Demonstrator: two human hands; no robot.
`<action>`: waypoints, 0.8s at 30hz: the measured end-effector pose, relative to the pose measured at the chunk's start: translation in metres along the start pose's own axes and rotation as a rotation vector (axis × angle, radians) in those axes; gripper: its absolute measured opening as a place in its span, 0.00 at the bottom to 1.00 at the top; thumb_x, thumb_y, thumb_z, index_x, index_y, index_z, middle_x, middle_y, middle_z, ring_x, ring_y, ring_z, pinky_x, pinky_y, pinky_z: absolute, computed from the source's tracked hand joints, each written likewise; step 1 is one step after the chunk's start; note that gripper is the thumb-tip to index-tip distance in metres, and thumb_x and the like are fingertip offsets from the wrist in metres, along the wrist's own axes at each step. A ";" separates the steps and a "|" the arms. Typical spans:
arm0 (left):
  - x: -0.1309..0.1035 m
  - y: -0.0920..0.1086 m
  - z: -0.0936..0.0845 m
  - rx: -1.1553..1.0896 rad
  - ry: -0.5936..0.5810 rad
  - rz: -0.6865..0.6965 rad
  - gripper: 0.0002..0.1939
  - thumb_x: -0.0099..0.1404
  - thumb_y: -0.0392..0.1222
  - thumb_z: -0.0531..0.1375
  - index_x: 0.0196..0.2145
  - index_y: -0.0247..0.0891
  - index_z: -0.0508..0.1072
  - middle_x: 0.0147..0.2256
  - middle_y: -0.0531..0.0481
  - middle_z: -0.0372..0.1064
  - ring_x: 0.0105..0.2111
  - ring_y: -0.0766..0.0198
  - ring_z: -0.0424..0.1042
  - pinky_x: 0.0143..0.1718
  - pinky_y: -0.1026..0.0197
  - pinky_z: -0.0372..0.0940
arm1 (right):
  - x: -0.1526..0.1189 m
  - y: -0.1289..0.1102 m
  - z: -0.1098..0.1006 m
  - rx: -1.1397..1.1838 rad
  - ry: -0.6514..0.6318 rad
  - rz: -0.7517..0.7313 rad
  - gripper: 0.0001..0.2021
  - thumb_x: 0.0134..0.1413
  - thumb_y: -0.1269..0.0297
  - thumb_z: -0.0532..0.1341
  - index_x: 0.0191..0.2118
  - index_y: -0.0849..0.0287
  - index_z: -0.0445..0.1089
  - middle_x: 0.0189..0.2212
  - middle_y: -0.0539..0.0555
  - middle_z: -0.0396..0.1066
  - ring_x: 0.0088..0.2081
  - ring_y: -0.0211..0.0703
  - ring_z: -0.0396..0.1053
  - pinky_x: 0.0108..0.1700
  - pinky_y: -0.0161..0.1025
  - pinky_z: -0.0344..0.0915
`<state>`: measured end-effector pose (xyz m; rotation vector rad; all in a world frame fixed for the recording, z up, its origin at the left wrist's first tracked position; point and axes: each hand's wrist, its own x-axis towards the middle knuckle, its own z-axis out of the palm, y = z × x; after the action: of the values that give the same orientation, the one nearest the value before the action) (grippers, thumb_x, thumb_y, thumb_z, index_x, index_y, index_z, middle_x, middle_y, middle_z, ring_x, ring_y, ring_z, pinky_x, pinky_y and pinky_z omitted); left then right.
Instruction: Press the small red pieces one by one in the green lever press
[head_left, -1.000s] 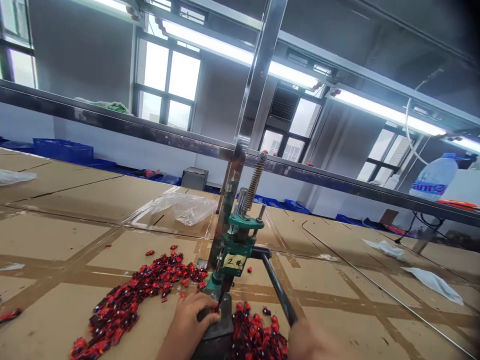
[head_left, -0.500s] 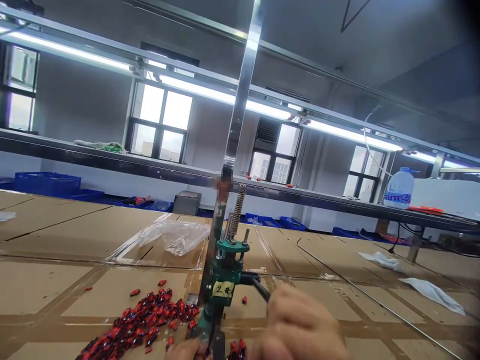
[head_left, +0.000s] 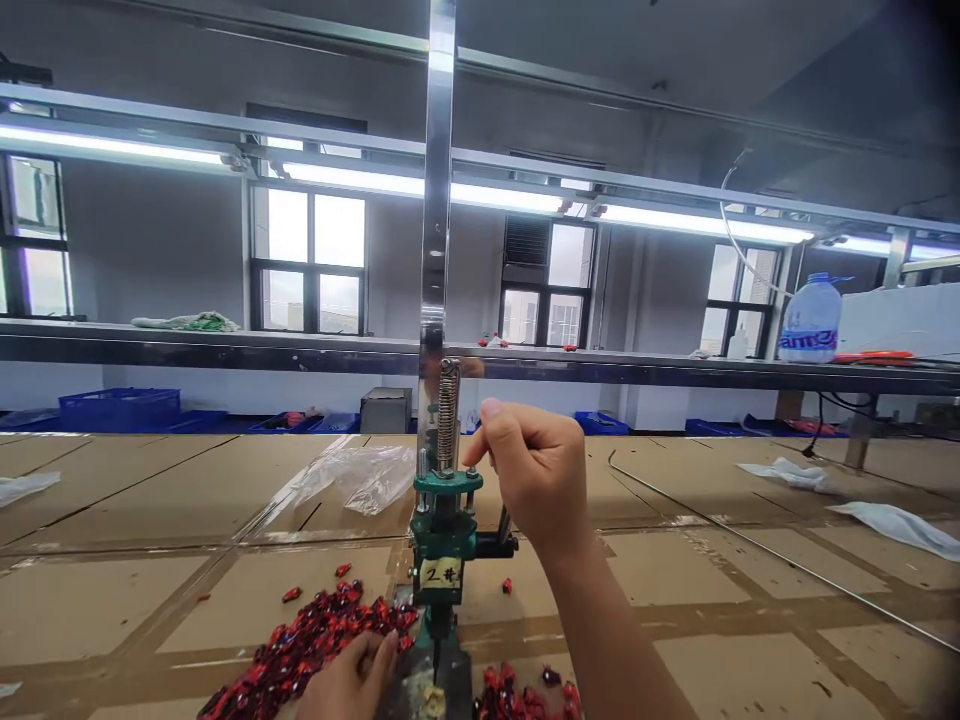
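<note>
A green hand press [head_left: 442,540] with an upright spring and a "2#" label stands on the cardboard-covered table. My right hand [head_left: 536,470] is closed on its lever [head_left: 505,525], which is raised at the press's right side. Beside the press base, my left hand [head_left: 352,675] has its fingertips pinched together at the edge of a pile of small red and dark pieces [head_left: 300,640]; whatever they hold is hidden. More red pieces [head_left: 506,695] lie right of the base, and a yellowish bit [head_left: 433,700] is on the base.
Clear plastic film [head_left: 375,480] lies behind the press. A long thin metal rod [head_left: 750,532] crosses the table at right, near white sheets [head_left: 900,525]. A metal post [head_left: 437,200] rises behind the press to a shelf rail [head_left: 225,350]; a large bottle [head_left: 811,320] stands at right.
My right hand has risen with the lever from low beside the press. My left hand has moved left from the press base to the pile. The camera view has levelled.
</note>
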<state>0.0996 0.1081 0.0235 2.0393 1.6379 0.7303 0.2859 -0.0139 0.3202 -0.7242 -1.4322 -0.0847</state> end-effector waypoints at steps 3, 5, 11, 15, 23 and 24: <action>0.027 0.000 -0.009 0.216 -0.038 -0.025 0.25 0.73 0.57 0.45 0.34 0.46 0.78 0.35 0.48 0.82 0.39 0.53 0.81 0.38 0.60 0.68 | 0.001 0.000 0.004 -0.013 0.035 0.000 0.24 0.66 0.63 0.56 0.17 0.58 0.72 0.17 0.48 0.69 0.21 0.31 0.62 0.30 0.35 0.59; 0.041 0.007 -0.004 0.351 -0.071 -0.032 0.24 0.72 0.57 0.48 0.34 0.42 0.78 0.38 0.43 0.83 0.41 0.49 0.81 0.40 0.57 0.69 | 0.000 0.001 0.004 -0.004 0.051 0.005 0.24 0.66 0.63 0.56 0.17 0.58 0.71 0.17 0.48 0.69 0.21 0.31 0.62 0.29 0.36 0.59; 0.058 0.026 0.017 0.447 -0.118 -0.008 0.11 0.67 0.43 0.59 0.41 0.35 0.78 0.44 0.32 0.81 0.47 0.39 0.80 0.44 0.48 0.69 | -0.008 0.000 0.001 0.024 0.054 -0.026 0.26 0.67 0.62 0.55 0.17 0.59 0.70 0.16 0.48 0.66 0.21 0.33 0.61 0.27 0.36 0.57; 0.060 0.026 0.020 0.428 -0.132 -0.011 0.08 0.65 0.39 0.60 0.41 0.37 0.77 0.43 0.34 0.81 0.47 0.42 0.80 0.43 0.51 0.69 | -0.009 -0.002 0.003 0.029 0.080 -0.041 0.25 0.66 0.64 0.57 0.16 0.58 0.72 0.15 0.48 0.65 0.21 0.33 0.61 0.26 0.37 0.56; 0.048 0.014 -0.001 0.244 0.009 0.103 0.15 0.73 0.42 0.49 0.43 0.39 0.75 0.43 0.41 0.81 0.45 0.53 0.80 0.42 0.59 0.67 | -0.009 0.001 0.002 0.042 0.065 -0.059 0.25 0.67 0.64 0.56 0.17 0.58 0.71 0.16 0.48 0.68 0.21 0.32 0.62 0.27 0.37 0.59; 0.046 0.010 -0.007 0.220 0.023 0.119 0.17 0.74 0.44 0.47 0.44 0.41 0.75 0.44 0.43 0.81 0.46 0.55 0.79 0.44 0.60 0.67 | -0.009 0.001 0.002 0.040 0.069 -0.063 0.25 0.67 0.64 0.56 0.16 0.58 0.71 0.16 0.48 0.67 0.21 0.32 0.62 0.27 0.37 0.59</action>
<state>0.1102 0.1513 0.0414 2.3072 1.6859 0.6393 0.2832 -0.0155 0.3118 -0.6380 -1.3875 -0.1288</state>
